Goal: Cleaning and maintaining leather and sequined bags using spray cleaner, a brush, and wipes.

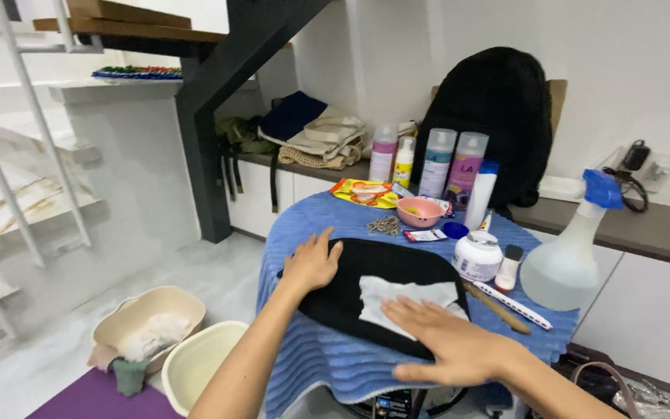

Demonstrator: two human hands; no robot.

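On the blue-towelled desk (312,365), black bag (374,271) at centre, left hand (312,262) flat at its 9 o'clock edge, fingers together, right hand (447,341) at 5 o'clock pressing white cloth (401,299), fingers slightly apart, white jar (477,256) at 2 o'clock.

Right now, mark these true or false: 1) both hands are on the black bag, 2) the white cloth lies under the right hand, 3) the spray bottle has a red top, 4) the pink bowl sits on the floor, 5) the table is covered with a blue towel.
1) True: the left hand presses the black bag and the right hand rests on the cloth lying on it.
2) True: the white cloth is partly under the right hand.
3) False: the spray bottle has a blue top.
4) False: the pink bowl sits on the table.
5) True: a blue towel covers it.
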